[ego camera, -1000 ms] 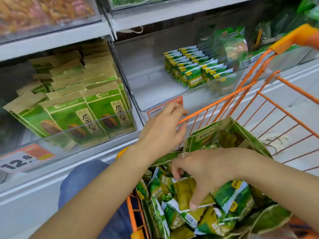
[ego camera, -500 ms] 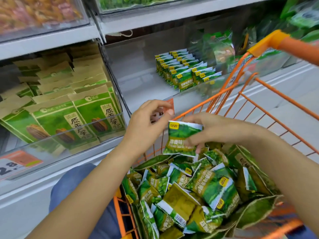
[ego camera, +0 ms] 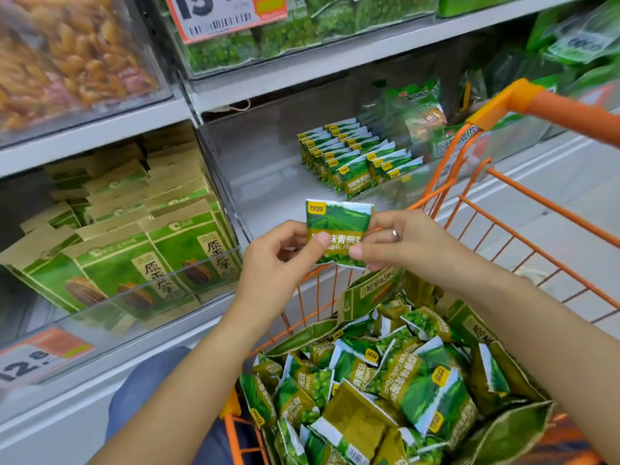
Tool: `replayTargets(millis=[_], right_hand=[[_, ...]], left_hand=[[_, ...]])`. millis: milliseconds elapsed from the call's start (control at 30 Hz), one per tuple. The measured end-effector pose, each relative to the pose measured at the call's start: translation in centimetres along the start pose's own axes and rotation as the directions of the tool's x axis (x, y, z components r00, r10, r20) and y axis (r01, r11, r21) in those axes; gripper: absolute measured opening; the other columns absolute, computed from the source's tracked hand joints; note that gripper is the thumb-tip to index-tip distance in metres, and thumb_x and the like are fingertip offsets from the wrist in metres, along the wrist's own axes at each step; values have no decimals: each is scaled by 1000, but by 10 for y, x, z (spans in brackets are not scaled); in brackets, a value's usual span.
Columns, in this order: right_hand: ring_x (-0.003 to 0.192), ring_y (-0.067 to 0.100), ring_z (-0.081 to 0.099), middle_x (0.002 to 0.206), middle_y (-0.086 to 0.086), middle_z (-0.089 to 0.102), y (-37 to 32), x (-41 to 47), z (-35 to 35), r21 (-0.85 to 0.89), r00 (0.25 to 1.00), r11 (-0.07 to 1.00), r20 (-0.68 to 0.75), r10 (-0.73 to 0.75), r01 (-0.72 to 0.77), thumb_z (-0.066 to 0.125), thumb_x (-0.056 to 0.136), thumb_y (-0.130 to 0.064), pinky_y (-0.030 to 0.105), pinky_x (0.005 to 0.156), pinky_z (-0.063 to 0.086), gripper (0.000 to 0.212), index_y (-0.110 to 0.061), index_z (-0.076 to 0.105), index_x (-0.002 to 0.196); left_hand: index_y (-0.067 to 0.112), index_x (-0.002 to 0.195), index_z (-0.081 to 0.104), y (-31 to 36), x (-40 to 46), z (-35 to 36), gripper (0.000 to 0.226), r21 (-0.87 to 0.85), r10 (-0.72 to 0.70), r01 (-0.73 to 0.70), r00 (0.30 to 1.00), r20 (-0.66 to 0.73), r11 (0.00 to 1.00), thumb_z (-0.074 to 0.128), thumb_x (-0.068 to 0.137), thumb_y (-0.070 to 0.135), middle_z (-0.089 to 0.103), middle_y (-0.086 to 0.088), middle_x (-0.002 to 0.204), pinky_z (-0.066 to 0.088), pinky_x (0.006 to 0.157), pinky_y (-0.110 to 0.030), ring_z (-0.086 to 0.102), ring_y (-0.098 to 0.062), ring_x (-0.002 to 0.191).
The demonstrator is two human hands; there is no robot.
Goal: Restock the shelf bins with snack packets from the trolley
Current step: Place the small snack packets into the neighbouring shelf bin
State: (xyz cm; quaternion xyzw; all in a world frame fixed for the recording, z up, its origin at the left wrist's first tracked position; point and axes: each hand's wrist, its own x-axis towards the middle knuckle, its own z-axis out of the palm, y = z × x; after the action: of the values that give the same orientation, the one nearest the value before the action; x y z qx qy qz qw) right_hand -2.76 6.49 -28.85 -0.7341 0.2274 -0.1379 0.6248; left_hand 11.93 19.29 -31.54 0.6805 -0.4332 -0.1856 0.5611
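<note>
A small green snack packet (ego camera: 337, 223) is held upright between both hands, in front of the clear shelf bin (ego camera: 268, 182). My left hand (ego camera: 278, 260) pinches its left edge with thumb and fingers. My right hand (ego camera: 406, 246) pinches its right lower edge. Inside the bin, two rows of matching green packets (ego camera: 349, 156) stand at the back right. Below my hands, the orange wire trolley (ego camera: 523, 226) holds a heap of several loose green packets (ego camera: 385, 380).
A neighbouring bin on the left holds green and brown seed packs (ego camera: 134, 236) behind a clear front. Upper shelf bins hold dried fruit (ego camera: 67, 62) and green snacks (ego camera: 302, 31). Orange price tags (ego camera: 37, 357) sit on the shelf edge. My knee (ego camera: 147, 384) is beside the trolley.
My right hand lifted one green packet out of the trolley heap. My left hand left the trolley rim and took the packet's other side; both now hold it higher, near the bin.
</note>
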Motion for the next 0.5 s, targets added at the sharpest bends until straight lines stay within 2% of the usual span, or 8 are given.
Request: replayTargets(millis=[100,167,200,267,333,400,500], right_hand=[[62,9,53,61,2,62,1,4,-6,-65,995,997,-90,-44,38,73,82,-9,22,64,45,19,-20,59,74],[65,2,60,69,-6,68,6,5,-11,-168,973,984,-212,-94,58,74,82,-20,20,66,47,18,-31,59,84],[73,-1,63,75,-13,70,9,6,-15,-285,951,956,-273,-145,64,72,83,-29,21,71,48,16,-36,60,91],[91,3,64,94,-16,71,13,5,-22,-586,913,810,-314,-260,29,63,88,-44,29,78,51,23,-36,63,109],[102,10,62,106,-12,69,17,5,-29,-731,900,682,-311,-306,-21,56,92,-45,32,81,49,31,-29,62,118],[104,13,61,106,-9,69,20,8,-33,-752,898,658,-308,-314,-28,53,95,-40,31,78,46,29,-26,63,117],[106,14,56,107,-8,67,23,9,-31,-784,905,621,-279,-323,-20,49,97,-38,30,77,42,26,-27,62,117]], left_hand=[[13,79,66,5,8,0,23,22,-24,23,998,61,999,70,80,36,56,-8,70,37,61,-21,50,-11,67],[16,76,65,13,18,3,16,54,-38,34,997,72,998,74,83,28,52,-2,67,34,57,-21,46,-9,62],[15,78,66,17,25,5,13,51,-58,55,997,53,997,73,84,25,52,0,68,35,57,-22,47,-8,61],[12,78,66,26,44,8,17,21,-102,102,995,-20,995,70,85,26,55,-1,70,38,55,-22,49,-8,61],[10,73,61,29,70,12,25,45,-139,142,988,-67,989,70,86,29,54,-1,66,38,48,-19,51,-9,58],[5,73,59,23,100,20,31,146,-192,197,980,-46,970,72,84,32,56,-2,63,33,44,-19,54,-12,58],[11,64,62,3,142,38,29,397,-288,269,958,-11,878,75,77,34,70,-5,71,43,56,-24,63,-19,64]])
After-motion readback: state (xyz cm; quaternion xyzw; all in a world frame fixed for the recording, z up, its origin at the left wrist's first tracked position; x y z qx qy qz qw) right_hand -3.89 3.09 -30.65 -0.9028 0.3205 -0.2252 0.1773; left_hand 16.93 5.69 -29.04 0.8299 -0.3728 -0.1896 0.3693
